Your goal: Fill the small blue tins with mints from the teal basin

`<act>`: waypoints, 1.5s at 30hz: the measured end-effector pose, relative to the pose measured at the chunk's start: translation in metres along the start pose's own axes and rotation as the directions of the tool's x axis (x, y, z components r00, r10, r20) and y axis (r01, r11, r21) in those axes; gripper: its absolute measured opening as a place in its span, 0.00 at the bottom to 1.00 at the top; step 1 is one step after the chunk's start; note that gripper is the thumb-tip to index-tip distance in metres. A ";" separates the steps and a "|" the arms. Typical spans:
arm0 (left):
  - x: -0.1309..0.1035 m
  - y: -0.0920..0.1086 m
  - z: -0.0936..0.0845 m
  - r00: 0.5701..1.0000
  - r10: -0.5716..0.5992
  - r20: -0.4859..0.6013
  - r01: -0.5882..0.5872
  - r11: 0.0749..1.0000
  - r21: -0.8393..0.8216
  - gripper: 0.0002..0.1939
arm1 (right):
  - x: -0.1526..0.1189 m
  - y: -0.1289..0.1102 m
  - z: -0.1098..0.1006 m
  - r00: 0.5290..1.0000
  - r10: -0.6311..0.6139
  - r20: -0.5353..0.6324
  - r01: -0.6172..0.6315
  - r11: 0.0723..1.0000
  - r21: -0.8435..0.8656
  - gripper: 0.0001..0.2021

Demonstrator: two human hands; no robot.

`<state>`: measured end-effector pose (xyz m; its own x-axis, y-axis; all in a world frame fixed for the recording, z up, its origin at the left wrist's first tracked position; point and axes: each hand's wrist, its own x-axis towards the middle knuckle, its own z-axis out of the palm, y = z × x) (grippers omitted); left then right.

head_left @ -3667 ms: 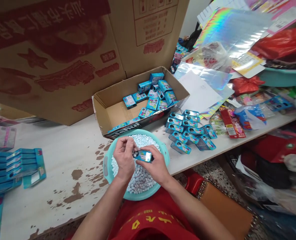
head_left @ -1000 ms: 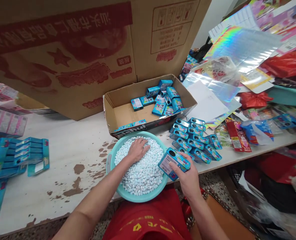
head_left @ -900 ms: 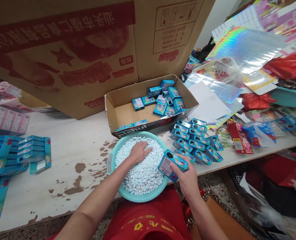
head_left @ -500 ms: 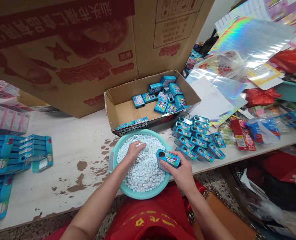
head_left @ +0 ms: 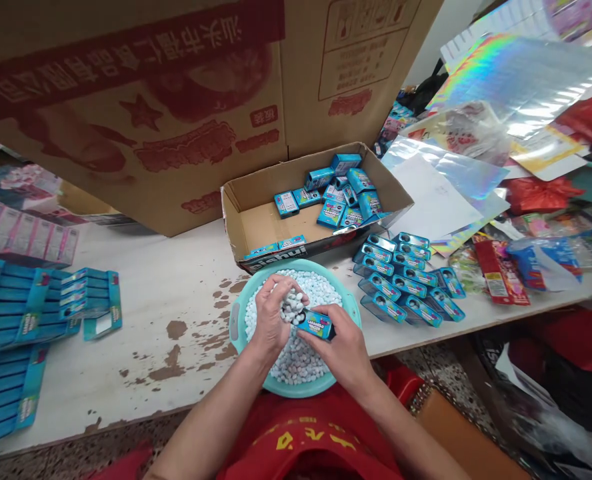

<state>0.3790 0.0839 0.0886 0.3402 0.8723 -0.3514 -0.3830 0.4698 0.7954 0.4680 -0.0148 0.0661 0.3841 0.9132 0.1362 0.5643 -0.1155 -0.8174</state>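
Observation:
Over a turquoise plastic basin (head_left: pixel 237 337), my left hand (head_left: pixel 272 313) is cupped around a heap of small white candies (head_left: pixel 292 305). My right hand (head_left: pixel 343 347) grips a small blue candy box (head_left: pixel 317 325), tilted so that its holed end meets the candies at my left fingers. Pale blue and white candies (head_left: pixel 301 367) fill the basin below both hands. To the right of the basin, several blue boxes (head_left: pixel 410 285) stand in rows with round holes on top.
A low cardboard tray (head_left: pixel 256 217) behind the basin holds several blue boxes. A large carton (head_left: pixel 176 100) rises behind it. Blue display packs (head_left: pixel 13 313) are stacked at the left. Shiny sheets (head_left: pixel 521 73), plastic bags and wrappers cover the right side.
My left hand has come up from the candies with a handful and moved to the box. My right hand has brought the box left and tilted it towards the left hand.

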 end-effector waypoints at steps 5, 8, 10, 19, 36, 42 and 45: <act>0.002 0.002 0.003 0.998 0.037 -0.045 -0.032 0.995 0.096 0.13 | 0.003 -0.001 0.000 1.000 -0.017 -0.005 0.017 1.000 -0.008 0.14; 0.004 0.001 0.004 0.996 0.053 -0.067 -0.043 0.990 0.137 0.13 | 0.004 -0.001 0.001 1.000 -0.022 -0.003 0.022 1.000 -0.006 0.13; 0.004 -0.001 0.005 0.996 0.058 -0.066 -0.049 0.989 0.140 0.12 | 0.005 -0.001 0.002 1.000 -0.022 -0.001 0.022 1.000 -0.005 0.13; 0.006 0.000 0.011 0.988 0.141 -0.066 -0.125 0.971 0.204 0.11 | 0.008 -0.007 -0.007 0.998 -0.052 -0.028 0.052 0.999 -0.009 0.13; -0.004 -0.004 0.019 0.986 0.152 -0.062 -0.143 0.981 0.127 0.11 | 0.008 -0.006 -0.005 0.999 -0.038 -0.001 0.038 0.999 -0.037 0.15; -0.002 -0.006 0.019 0.984 0.165 -0.071 -0.156 0.981 0.114 0.10 | 0.009 -0.006 -0.006 0.999 -0.029 -0.036 0.029 1.000 0.000 0.15; -0.002 -0.006 0.019 0.981 0.183 -0.055 -0.175 0.976 0.127 0.09 | 0.010 -0.006 -0.005 0.999 -0.017 -0.034 0.018 1.000 0.008 0.15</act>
<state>0.3973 0.0771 0.0942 0.2164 0.9498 -0.2261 -0.3242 0.2884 0.9010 0.4719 -0.0072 0.0755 0.3991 0.9011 0.1694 0.5648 -0.0961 -0.8196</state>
